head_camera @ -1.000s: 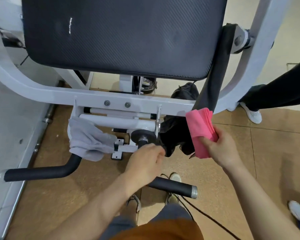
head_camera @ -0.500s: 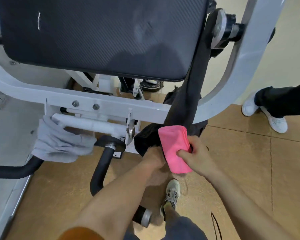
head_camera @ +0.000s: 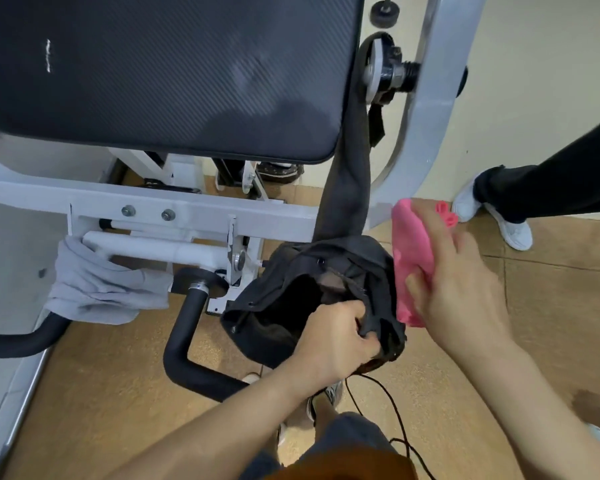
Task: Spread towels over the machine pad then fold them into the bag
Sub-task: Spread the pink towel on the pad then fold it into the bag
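- The left hand (head_camera: 336,337) is closed on the near rim of the black bag (head_camera: 267,327). Half a second ago it was only bunched against the slack fabric. Now the rim is pulled toward the person and the mouth gapes, showing the dark inside.
- The bag hangs by its strap (head_camera: 347,195) from the right side of the machine frame, just right of the black handle (head_camera: 187,341).
- The right hand (head_camera: 461,289) grips the folded pink towel (head_camera: 413,251), thumb on its near face and fingers round the back. A moment ago the towel lay against the front of the bag. It has since swung up and right, and is now held just beside the bag's right edge, at about the level of the mouth.
- My reading: the bag is ready and the pink towel is about to go in. The right hand needs to come left over the rim and down.
- The grey towel (head_camera: 97,289) is draped on the white bar at the left as before, unfolded, so it is likely next.
- Farther off, the machine pad (head_camera: 160,74) carries no towel.
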Tool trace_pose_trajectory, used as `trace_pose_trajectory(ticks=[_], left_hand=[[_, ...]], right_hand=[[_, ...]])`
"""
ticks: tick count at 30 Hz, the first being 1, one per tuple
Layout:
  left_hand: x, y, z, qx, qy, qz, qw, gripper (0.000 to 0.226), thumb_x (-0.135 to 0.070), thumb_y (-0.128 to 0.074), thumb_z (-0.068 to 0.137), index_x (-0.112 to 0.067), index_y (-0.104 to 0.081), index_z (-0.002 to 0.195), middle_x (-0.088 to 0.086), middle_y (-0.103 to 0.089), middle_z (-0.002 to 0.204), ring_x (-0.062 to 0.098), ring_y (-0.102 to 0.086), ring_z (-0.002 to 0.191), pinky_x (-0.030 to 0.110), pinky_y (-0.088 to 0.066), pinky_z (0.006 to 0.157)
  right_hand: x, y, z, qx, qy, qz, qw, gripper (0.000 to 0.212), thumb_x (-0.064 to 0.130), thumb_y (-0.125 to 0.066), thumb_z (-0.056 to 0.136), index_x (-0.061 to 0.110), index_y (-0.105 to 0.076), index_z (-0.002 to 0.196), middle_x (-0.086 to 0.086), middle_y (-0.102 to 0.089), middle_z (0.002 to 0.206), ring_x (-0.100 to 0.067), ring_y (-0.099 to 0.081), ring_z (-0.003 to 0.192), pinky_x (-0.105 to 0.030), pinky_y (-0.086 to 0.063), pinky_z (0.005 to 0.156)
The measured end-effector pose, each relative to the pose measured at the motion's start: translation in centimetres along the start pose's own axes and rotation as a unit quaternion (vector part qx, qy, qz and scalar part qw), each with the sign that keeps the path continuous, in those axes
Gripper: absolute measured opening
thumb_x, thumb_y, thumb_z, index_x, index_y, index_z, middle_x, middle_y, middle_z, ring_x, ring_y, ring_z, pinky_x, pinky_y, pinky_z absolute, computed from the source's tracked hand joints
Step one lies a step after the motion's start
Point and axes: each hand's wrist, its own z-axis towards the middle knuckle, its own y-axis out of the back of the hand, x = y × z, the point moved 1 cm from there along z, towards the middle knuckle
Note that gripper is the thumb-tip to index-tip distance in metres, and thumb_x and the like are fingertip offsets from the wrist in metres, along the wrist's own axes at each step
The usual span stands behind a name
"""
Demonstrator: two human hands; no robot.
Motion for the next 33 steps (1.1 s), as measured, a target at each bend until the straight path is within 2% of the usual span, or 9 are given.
trace_pose_trajectory(ticks=[5, 9, 13, 16, 19, 23, 27, 30, 33], left_hand=[[-2.0, 1.1, -1.1, -0.032, 0.043, -0.108, 0.993, 0.033, -0.017, -0.063, 0.082, -0.018, -0.04, 0.058, -0.008, -0.042, 0.044, 0.009, -0.034, 0.046, 0.024, -0.029, 0.05], [-2.4, 1.0, -1.8, -0.007, 0.052, -0.136, 0.989, 0.014, -0.023, -0.064, 0.082, -0.01, -0.061, 0.076, 0.003, -0.063, 0.065, 0.02, -0.059, 0.064, 0.039, -0.049, 0.063], [-2.7, 1.2, -2.2, 0.026, 0.029, -0.12, 0.992, 0.028, -0.012, -0.061, 0.086, -0.015, -0.042, 0.065, -0.006, -0.038, 0.059, 0.011, -0.035, 0.057, 0.027, -0.033, 0.058], [-2.5, 1.5, -2.2, 0.073, 0.01, -0.137, 0.988, 0.007, -0.01, -0.056, 0.09, -0.015, -0.058, 0.086, -0.002, -0.049, 0.072, 0.01, -0.043, 0.067, 0.028, -0.04, 0.068], [-1.9, 3.2, -1.6, 0.071, 0.045, -0.249, 0.965, 0.029, -0.002, -0.051, 0.093, -0.024, -0.064, 0.105, -0.003, -0.062, 0.083, 0.007, -0.056, 0.074, 0.018, -0.046, 0.073], [3.1, 6.2, 0.5, -0.182, 0.046, 0.087, 0.978, 0.022, -0.013, -0.063, 0.086, -0.033, -0.067, 0.094, -0.005, -0.052, 0.116, 0.013, -0.044, 0.113, 0.03, -0.038, 0.096], [6.6, 6.5, 2.3, -0.12, 0.065, 0.263, 0.955, 0.036, -0.037, -0.048, 0.089, -0.035, -0.06, 0.123, 0.004, -0.023, 0.155, 0.032, -0.026, 0.138, 0.047, -0.033, 0.107], [7.3, 7.2, 2.6, -0.09, 0.065, 0.33, 0.937, 0.054, -0.053, -0.036, 0.087, -0.034, -0.04, 0.137, 0.003, -0.042, 0.143, 0.028, -0.051, 0.116, 0.041, -0.046, 0.091], [7.5, 8.4, 2.0, -0.067, 0.051, 0.282, 0.956, 0.057, -0.015, -0.056, 0.088, -0.039, -0.034, 0.135, 0.007, -0.044, 0.135, 0.035, -0.063, 0.093, 0.043, -0.054, 0.07]], right_hand=[[1.2, -1.3, -3.5, 0.044, -0.03, -0.017, 0.998, 0.028, 0.042, -0.052, 0.092, 0.031, -0.062, 0.115, -0.002, -0.033, 0.112, -0.022, -0.042, 0.071, -0.03, -0.04, 0.062], [1.4, -2.5, -2.9, 0.119, -0.128, 0.078, 0.981, 0.05, 0.077, -0.054, 0.073, 0.033, -0.052, 0.097, 0.0, -0.029, 0.111, -0.02, -0.048, 0.082, -0.032, -0.047, 0.07], [0.0, -3.5, -1.0, 0.108, -0.149, 0.161, 0.97, 0.025, 0.05, -0.071, 0.074, 0.027, -0.063, 0.081, -0.006, -0.05, 0.098, -0.02, -0.055, 0.086, -0.029, -0.042, 0.067], [-0.4, -3.7, -0.1, 0.093, -0.103, 0.099, 0.985, 0.01, 0.029, -0.069, 0.077, 0.024, -0.064, 0.07, -0.007, -0.057, 0.081, -0.024, -0.052, 0.084, -0.029, -0.028, 0.058], [-0.6, -3.7, 0.1, 0.088, -0.078, 0.065, 0.991, 0.007, 0.026, -0.069, 0.075, 0.023, -0.065, 0.07, -0.009, -0.059, 0.083, -0.026, -0.051, 0.082, -0.031, -0.025, 0.06], [-1.1, -3.2, -0.1, 0.072, -0.06, 0.083, 0.992, 0.008, 0.02, -0.071, 0.077, 0.017, -0.067, 0.07, -0.006, -0.049, 0.087, -0.02, -0.047, 0.076, -0.028, -0.022, 0.056], [-0.9, -2.4, 0.1, 0.061, -0.04, 0.095, 0.993, 0.007, 0.019, -0.072, 0.077, 0.018, -0.068, 0.071, -0.001, -0.044, 0.086, -0.021, -0.047, 0.075, -0.03, -0.03, 0.062], [-1.0, -1.7, 0.8, 0.061, -0.027, 0.092, 0.993, 0.021, 0.02, -0.072, 0.077, 0.031, -0.06, 0.063, 0.001, -0.043, 0.088, -0.02, -0.047, 0.077, -0.03, -0.033, 0.064], [-1.7, -0.8, 1.1, 0.07, -0.026, 0.087, 0.993, 0.023, 0.021, -0.072, 0.078, 0.033, -0.058, 0.063, 0.001, -0.042, 0.081, -0.019, -0.048, 0.073, -0.028, -0.032, 0.06]])
